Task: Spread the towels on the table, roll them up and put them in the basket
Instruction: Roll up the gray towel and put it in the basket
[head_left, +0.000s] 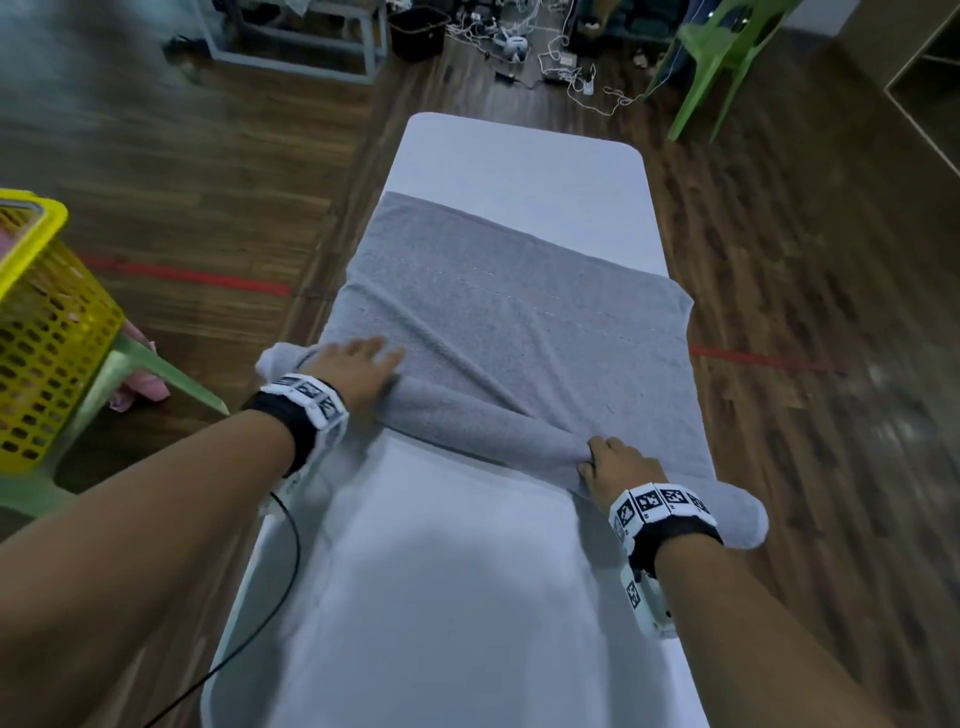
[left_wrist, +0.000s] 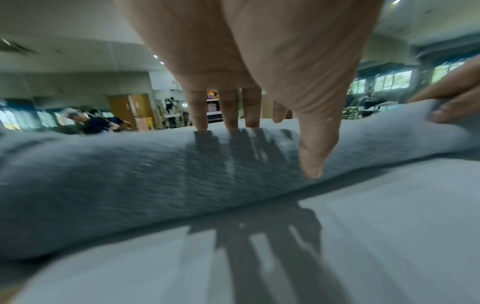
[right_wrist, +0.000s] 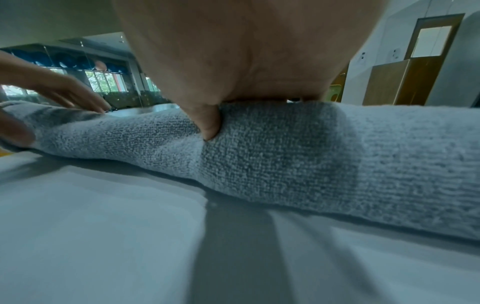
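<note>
Only overhead, yellow basket (head_left: 31, 332) beside towel (head_left: 519, 312).

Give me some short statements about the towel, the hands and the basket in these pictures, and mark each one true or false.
1. The grey terry towel is rolled up only at its near end. True.
2. The left hand lies with straight fingers on the roll. True.
3. The right hand hangs free above the white table. False: its fingers curl over the roll and its thumb digs into it.
4. The yellow plastic basket stands on the table. False: it sits beside the table, on a green stool.
5. The towel's far part lies flat. True.
</note>
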